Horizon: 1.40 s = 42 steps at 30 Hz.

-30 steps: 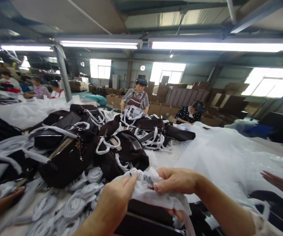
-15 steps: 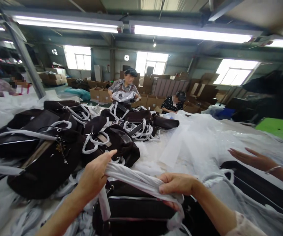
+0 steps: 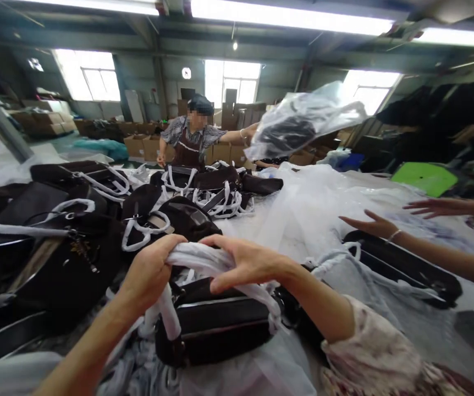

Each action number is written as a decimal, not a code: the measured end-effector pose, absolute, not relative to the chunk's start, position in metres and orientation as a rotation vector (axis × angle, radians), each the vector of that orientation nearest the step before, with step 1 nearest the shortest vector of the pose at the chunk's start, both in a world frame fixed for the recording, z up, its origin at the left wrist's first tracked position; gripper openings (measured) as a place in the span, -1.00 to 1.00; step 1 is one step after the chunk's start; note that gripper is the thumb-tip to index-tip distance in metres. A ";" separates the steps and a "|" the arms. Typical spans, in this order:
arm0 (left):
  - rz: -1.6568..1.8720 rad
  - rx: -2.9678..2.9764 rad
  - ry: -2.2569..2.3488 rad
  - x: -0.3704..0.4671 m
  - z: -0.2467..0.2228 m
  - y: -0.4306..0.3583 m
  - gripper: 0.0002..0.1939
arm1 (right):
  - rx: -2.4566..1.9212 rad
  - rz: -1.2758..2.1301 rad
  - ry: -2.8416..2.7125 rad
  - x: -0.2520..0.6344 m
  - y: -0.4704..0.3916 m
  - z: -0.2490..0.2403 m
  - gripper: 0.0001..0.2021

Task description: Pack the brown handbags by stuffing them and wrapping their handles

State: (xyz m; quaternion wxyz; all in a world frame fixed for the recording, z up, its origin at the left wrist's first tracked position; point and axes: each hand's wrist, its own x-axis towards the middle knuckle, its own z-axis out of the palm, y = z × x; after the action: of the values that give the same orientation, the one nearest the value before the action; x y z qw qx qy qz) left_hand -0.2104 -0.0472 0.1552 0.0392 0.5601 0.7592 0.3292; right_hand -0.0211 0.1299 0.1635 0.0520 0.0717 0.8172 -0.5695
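A black handbag (image 3: 220,330) lies in front of me, its white-wrapped strap (image 3: 198,259) raised in an arch above it. My left hand (image 3: 150,267) is closed round the strap's left part. Curled loosely over the same strap, my right hand (image 3: 251,264) has its thumb apart from the fingers; the strap runs between them. The wrapped strap ends drop to both sides of the bag. Loose white wrapping (image 3: 133,352) lies in a heap beside and below the bag.
Several dark bags (image 3: 92,264) with wrapped straps pile up at left and centre. Clear plastic (image 3: 303,203) spreads at right. A co-worker's hands (image 3: 373,225) reach in over another black bag (image 3: 402,269). Across the table a person (image 3: 191,137) holds out a plastic-wrapped item (image 3: 290,132).
My right hand has moved left along the strap, closer to my left hand, and its thumb has opened away. The person opposite has swung the plastic-wrapped item out to my right.
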 end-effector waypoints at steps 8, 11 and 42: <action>0.729 1.660 2.041 -0.220 0.148 -0.062 -0.68 | 0.376 -1.961 1.893 0.018 0.151 0.114 -0.46; 0.512 1.676 1.932 -0.212 0.176 -0.064 -0.42 | 0.323 -1.903 1.855 0.023 0.155 0.130 -0.51; 0.166 1.692 1.291 -0.154 0.253 0.038 -0.97 | 0.661 -1.558 2.941 0.076 0.125 0.163 -0.81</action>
State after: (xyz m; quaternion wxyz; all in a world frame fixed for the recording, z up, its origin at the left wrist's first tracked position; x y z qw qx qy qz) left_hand -0.1537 0.0382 0.2535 0.4824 0.6943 0.5297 0.0680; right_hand 0.0764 0.1249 0.1625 -0.1256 0.1933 0.8599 -0.4555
